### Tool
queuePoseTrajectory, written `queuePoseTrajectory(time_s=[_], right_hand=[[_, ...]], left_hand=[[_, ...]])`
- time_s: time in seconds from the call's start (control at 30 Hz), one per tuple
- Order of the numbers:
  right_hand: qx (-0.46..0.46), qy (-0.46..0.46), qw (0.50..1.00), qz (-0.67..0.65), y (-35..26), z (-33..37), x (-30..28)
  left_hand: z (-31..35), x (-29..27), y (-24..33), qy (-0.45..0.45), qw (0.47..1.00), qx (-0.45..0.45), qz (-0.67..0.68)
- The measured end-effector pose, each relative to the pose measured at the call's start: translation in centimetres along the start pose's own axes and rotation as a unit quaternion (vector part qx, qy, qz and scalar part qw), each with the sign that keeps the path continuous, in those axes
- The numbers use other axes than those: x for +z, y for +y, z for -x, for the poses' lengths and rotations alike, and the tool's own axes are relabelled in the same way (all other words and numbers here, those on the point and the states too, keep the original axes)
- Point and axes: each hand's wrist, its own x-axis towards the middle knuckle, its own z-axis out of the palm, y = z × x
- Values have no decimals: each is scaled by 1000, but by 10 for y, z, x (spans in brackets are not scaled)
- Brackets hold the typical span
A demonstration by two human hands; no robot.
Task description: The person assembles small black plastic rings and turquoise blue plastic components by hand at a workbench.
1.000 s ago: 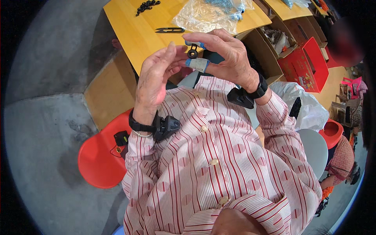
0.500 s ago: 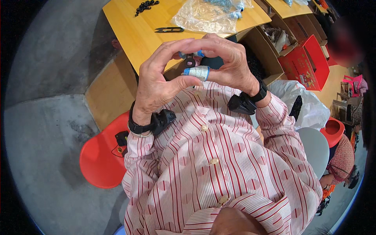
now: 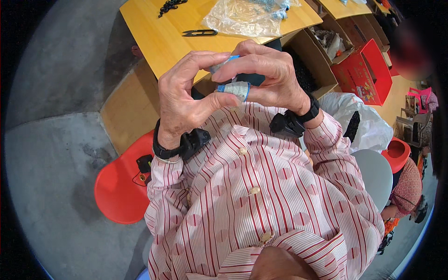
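Observation:
Above the near edge of the table, my left hand (image 3: 182,91) and my right hand (image 3: 273,77) are curled toward each other, fingertips meeting. Blue-and-white wrapping (image 3: 235,88) covers the tip of my right thumb, and the left thumb presses against it. More blue wrapping (image 3: 225,64) shows under the bent right index finger, beside the left fingertips. Both hands pinch a small black piece between them; the fingers now hide nearly all of it, so its kind cannot be made out. Each wrist wears a black strap with a black device.
On the yellow table (image 3: 154,42) lie black thread snips (image 3: 199,33), a heap of small black pieces (image 3: 170,6) and a clear plastic bag (image 3: 242,21). Cardboard boxes and a red box (image 3: 361,74) stand to the right, near a white bag (image 3: 364,126). A red stool (image 3: 121,186) is at left.
My right index finger has bent down over the small black piece, which showed between the hands before. The gap between the hands has narrowed, and my left fingers have shifted slightly.

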Motion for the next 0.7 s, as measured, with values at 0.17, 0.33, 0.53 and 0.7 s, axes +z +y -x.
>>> queuePoseTrajectory(time_s=[0.17, 0.33, 0.53, 0.7], right_hand=[[22, 1, 1000, 4, -5, 0, -1], [34, 16, 999, -6, -6, 4, 3], [17, 42, 999, 1, -1, 7, 6], [54, 46, 997, -13, -9, 5, 2]], left_hand=[[1, 1, -2, 0, 999, -7, 31], [2, 3, -4, -9, 996, -40, 82], [0, 5, -5, -22, 991, -68, 109], [-1, 3, -5, -42, 997, -34, 63]])
